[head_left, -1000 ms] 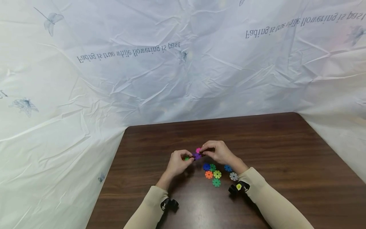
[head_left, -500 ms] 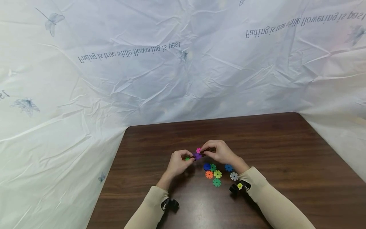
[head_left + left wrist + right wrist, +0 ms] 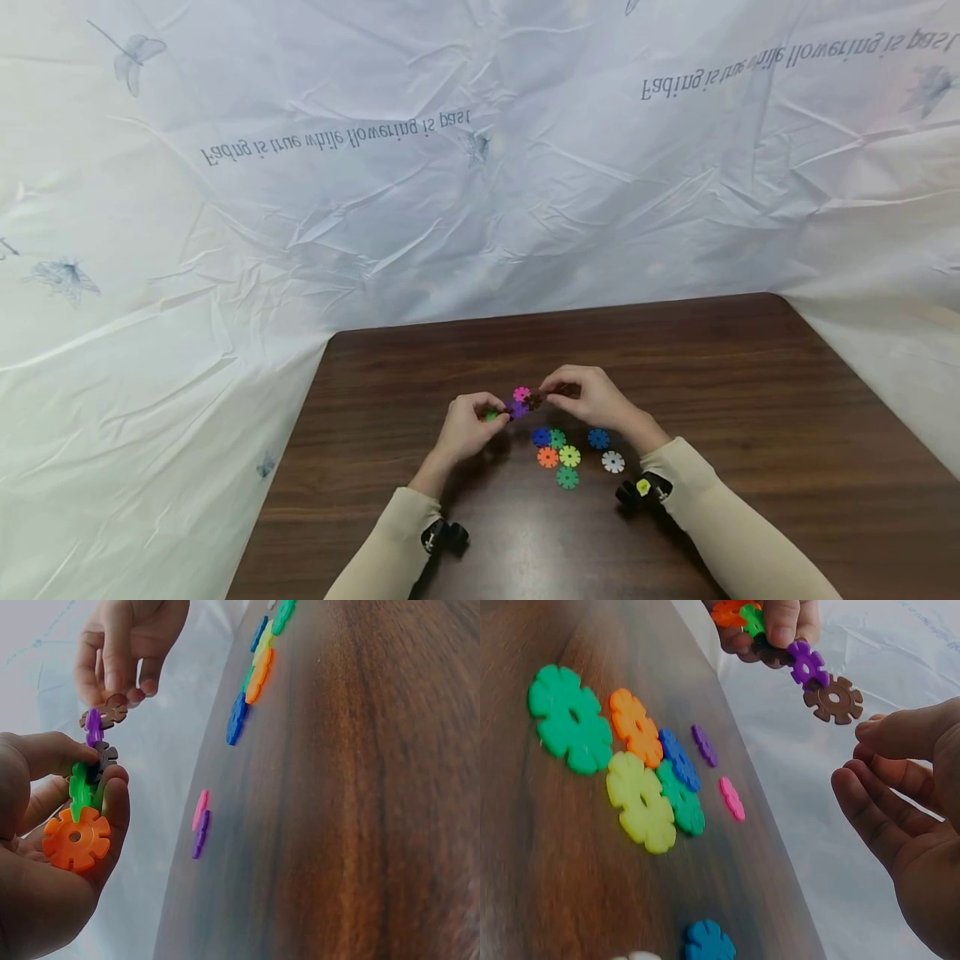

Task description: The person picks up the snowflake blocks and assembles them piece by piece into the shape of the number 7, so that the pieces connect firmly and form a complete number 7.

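Note:
My left hand pinches a chain of slotted flower-shaped plastic discs between thumb and fingers. In the left wrist view the chain runs from an orange disc through a green disc and a dark disc to a purple disc. A brown disc forms its far end, slotted into the purple one. My right hand holds nothing; its fingers are loosely bent, and in the right wrist view a small gap separates the thumb tip from the brown disc.
On the brown wooden table, loose discs lie flat: orange, yellow, two green and a dark blue close together. A lighter blue and a white disc lie right, pink and purple beyond. White sheeting surrounds the table.
My right hand has let go of the brown disc and moved a little to the right, away from the chain. The left hand has stayed in place with its grip.

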The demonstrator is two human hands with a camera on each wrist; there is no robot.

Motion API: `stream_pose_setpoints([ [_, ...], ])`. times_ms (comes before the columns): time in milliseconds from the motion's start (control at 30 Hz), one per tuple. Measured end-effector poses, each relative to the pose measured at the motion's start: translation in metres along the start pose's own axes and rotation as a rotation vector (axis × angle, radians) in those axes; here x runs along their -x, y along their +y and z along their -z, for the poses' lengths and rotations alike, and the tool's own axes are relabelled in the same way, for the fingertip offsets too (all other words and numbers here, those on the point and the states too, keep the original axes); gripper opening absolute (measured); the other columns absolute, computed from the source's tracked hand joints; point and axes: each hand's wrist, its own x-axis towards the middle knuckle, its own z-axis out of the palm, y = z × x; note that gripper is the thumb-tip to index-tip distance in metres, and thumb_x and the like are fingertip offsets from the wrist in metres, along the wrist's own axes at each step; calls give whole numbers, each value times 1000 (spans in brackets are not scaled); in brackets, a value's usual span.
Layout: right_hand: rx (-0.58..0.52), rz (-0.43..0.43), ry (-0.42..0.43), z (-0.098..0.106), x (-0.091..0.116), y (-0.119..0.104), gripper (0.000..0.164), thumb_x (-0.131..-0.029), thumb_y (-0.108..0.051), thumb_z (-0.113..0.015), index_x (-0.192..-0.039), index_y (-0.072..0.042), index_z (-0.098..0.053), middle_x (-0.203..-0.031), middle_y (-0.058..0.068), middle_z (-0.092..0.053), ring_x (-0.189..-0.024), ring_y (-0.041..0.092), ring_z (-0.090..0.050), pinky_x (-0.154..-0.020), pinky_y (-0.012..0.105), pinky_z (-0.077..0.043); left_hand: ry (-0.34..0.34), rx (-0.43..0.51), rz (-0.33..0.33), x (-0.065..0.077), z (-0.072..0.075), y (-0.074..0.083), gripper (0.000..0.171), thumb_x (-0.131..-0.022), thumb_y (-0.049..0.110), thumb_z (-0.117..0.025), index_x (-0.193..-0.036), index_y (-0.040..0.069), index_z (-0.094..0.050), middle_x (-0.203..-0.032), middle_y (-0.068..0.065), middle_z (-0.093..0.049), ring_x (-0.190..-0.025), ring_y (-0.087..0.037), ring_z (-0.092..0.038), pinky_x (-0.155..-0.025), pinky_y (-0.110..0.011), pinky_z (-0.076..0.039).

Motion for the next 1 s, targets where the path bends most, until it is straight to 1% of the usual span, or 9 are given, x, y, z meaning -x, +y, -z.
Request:
stream_pose_setpoints([
  [100, 23, -3, -7, 2, 3, 3, 17, -88, -12, -73, -104, -16, -72, -98, -6, -69, -80, 3, -61, -65, 34, -54, 0, 2, 0, 0, 1, 0, 6, -85, 14, -74, -88, 10, -71, -80, 0, -71, -60, -5, -55, -55, -22, -48],
  [200, 35, -1, -16, 5, 8, 4, 18, -88, -16, -73, -105, -13, -72, -99, -6, -69, -82, 4, -61, -66, 30, -53, 1, 5, -6, 1, 2, 0, 7, -85, 14, -74, -88, 9, -72, -80, 0, -71, -60, -4, -54, -55, -21, -48],
  [333, 47, -19, -35, 8, 15, 7, 21, -87, -18, -74, -106, -10, -71, -98, -4, -69, -83, 8, -62, -67, 27, -53, 7, 17, -20, 1, 3, 0, 4, -85, 12, -74, -87, 9, -72, -79, -2, -71, -59, -8, -53, -53, -21, -46],
  [400, 57, -36, -49, 10, 18, 8, 23, -87, -20, -74, -107, -9, -71, -98, -4, -69, -83, 7, -62, -66, 27, -54, 9, 24, -16, 1, 4, 1, 5, -85, 12, -74, -86, 9, -71, -78, -3, -70, -59, -10, -53, -53, -21, -45],
  [533, 72, -61, -91, 14, 23, 10, 25, -87, -21, -75, -108, -8, -70, -97, 0, -69, -81, 6, -61, -67, 27, -54, 7, 27, -9, 1, 5, 2, 6, -85, 13, -74, -86, 8, -71, -77, -3, -70, -60, -15, -54, -53, -22, -45],
  [733, 98, -81, -147, 20, 31, 11, 28, -86, -21, -75, -109, -7, -70, -96, 5, -69, -81, 12, -63, -68, 30, -55, 6, 25, -16, 1, 5, 2, 6, -85, 13, -74, -86, 8, -71, -77, -3, -70, -61, -16, -55, -53, -21, -45],
  [833, 124, -102, -177, 22, 34, 11, 28, -86, -22, -75, -110, -8, -70, -97, 4, -69, -81, 12, -63, -67, 28, -54, 6, 33, -21, 0, 5, 2, 4, -85, 11, -74, -86, 9, -71, -77, -4, -70, -61, -16, -55, -53, -22, -45],
  [1000, 146, -135, -225, 23, 40, 11, 28, -86, -22, -75, -110, -9, -70, -98, 3, -68, -80, 13, -62, -65, 24, -52, -1, 24, -17, 0, 5, 1, 6, -85, 12, -74, -86, 8, -71, -77, -3, -70, -60, -14, -55, -53, -21, -45],
])
